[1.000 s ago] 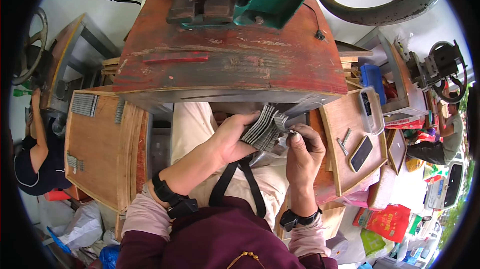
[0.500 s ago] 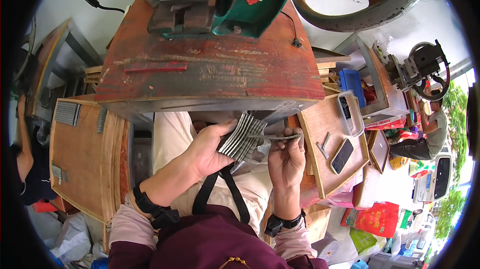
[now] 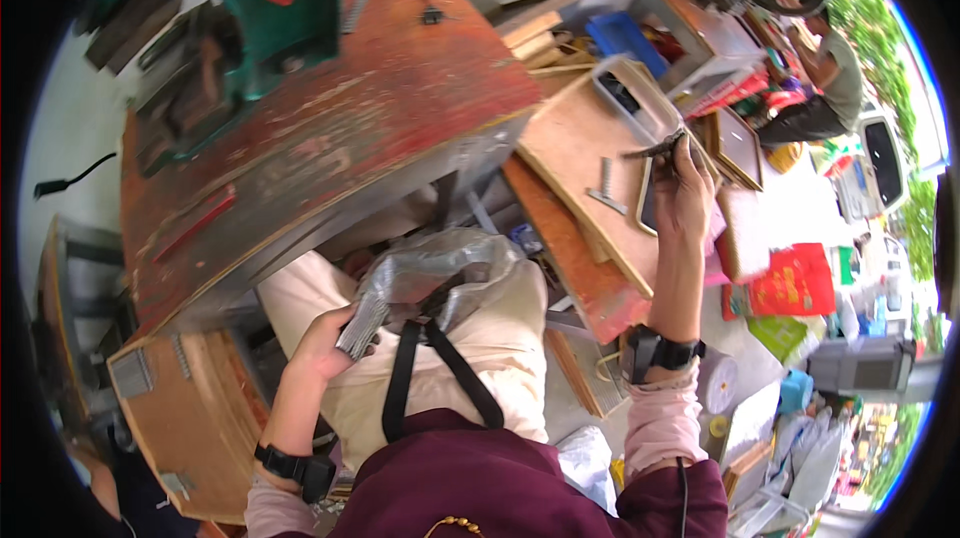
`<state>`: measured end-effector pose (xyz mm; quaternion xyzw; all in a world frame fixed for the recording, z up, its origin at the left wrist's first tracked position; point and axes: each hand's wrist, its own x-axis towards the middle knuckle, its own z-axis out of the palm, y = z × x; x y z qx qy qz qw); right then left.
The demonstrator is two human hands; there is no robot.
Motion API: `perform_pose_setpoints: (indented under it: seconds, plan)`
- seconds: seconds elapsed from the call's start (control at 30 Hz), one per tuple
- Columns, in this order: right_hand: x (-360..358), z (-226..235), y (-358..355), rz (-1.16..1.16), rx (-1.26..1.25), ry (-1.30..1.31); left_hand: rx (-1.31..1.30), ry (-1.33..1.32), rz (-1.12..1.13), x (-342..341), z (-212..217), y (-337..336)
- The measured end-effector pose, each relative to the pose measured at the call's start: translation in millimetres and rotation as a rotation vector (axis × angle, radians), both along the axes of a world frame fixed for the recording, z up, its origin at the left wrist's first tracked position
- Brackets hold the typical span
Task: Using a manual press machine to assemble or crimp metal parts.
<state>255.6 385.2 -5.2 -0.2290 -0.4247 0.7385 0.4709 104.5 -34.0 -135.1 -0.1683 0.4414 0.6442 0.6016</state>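
Note:
My left hand (image 3: 322, 346) is low over my left thigh, its fingers wrapped round a bundle of thin ridged grey metal strips (image 3: 361, 328). My right hand (image 3: 685, 196) is raised over the wooden tray (image 3: 560, 128) at the right, pinching a thin dark grey strip (image 3: 652, 150) that points left. Below that hand lie a few small grey strips (image 3: 607, 196) and a phone (image 3: 648, 200), partly hidden by the hand. A clear plastic box (image 3: 622, 98) with dark contents sits at the tray's far side. A crumpled clear plastic bag (image 3: 440, 273) rests on my lap.
A worn red workbench (image 3: 400, 68) carries a green press (image 3: 300, 23) and a plug (image 3: 431, 15). At the lower left, a wooden board (image 3: 190, 428) holds grey strip pieces (image 3: 131, 375). A blue bin (image 3: 626, 43) stands beyond the tray; another person (image 3: 825, 78) sits at far right.
My view has turned right. The hands have parted: the left lowered with the bundle of strips, the right moved out over the tray with a single strip.

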Motion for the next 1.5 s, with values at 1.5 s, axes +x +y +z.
perform_pose_setpoints:
  seconds: [1.5]
  plan:
    - [-5.1,-197.0,-183.8,0.430,1.057,-0.768,0.562,-0.129,0.313,-9.4,91.9,71.4]
